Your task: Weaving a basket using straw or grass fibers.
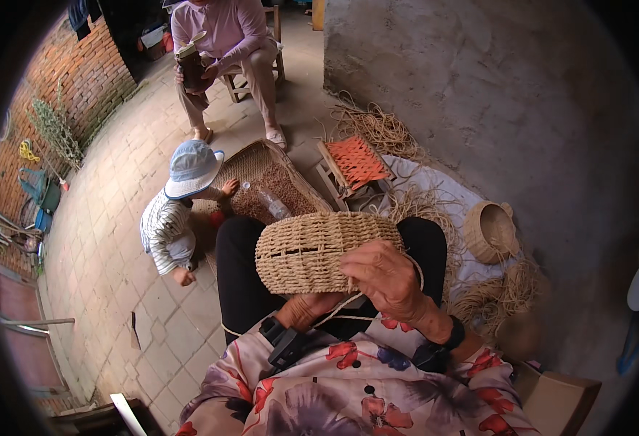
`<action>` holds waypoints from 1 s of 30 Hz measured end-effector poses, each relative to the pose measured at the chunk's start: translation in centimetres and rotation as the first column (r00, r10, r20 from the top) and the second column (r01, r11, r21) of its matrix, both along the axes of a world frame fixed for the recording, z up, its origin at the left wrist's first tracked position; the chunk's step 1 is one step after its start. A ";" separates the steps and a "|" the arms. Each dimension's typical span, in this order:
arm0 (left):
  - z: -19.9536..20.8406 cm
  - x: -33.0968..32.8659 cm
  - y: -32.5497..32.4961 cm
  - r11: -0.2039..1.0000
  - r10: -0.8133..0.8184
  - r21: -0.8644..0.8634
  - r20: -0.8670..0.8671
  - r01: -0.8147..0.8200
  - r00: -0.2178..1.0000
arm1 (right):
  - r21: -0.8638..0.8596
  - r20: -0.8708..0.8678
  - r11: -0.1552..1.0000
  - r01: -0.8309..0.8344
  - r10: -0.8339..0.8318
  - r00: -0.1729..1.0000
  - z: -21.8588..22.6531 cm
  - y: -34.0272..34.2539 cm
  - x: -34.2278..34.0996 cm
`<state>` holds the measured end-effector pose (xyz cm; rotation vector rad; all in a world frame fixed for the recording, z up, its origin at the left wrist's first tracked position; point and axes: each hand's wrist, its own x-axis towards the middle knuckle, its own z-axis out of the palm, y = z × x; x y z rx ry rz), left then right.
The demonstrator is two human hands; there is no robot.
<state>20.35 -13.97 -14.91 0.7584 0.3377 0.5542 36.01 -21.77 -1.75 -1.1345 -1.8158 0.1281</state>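
Observation:
A woven straw-coloured rope basket lies tilted on its side over my lap, with a narrow dark gap running across its weave. From below, my left hand holds it; the fingers disappear behind the near edge. Against the basket's right end, my right hand has its fingers bent and pinched together at the weave. What sits between those fingertips is too small to make out. A loose pale cord runs below the basket and loops up around my right hand.
Ahead lies a shallow woven tray of small brown pieces with a plastic bottle. A small person in a hat reaches into it. Another person sits beyond. An orange-webbed stool, cord bundles and a small basket are at right.

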 end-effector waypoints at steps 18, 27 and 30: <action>-2.6 0.5 0.9 0.899 -0.046 -0.420 0.190 0.124 0.981 | -0.170 -0.082 0.973 0.159 -0.175 0.981 -1.7 1.2 3.0; -4.9 -4.2 -0.7 0.966 -0.123 -0.235 -0.039 0.110 0.992 | -0.105 0.132 0.987 0.121 -0.107 0.985 -1.0 0.8 3.1; -5.3 -5.3 -0.8 0.910 -0.155 -0.382 0.047 0.161 0.987 | -0.151 0.184 0.982 0.114 -0.086 0.979 -0.3 1.0 3.1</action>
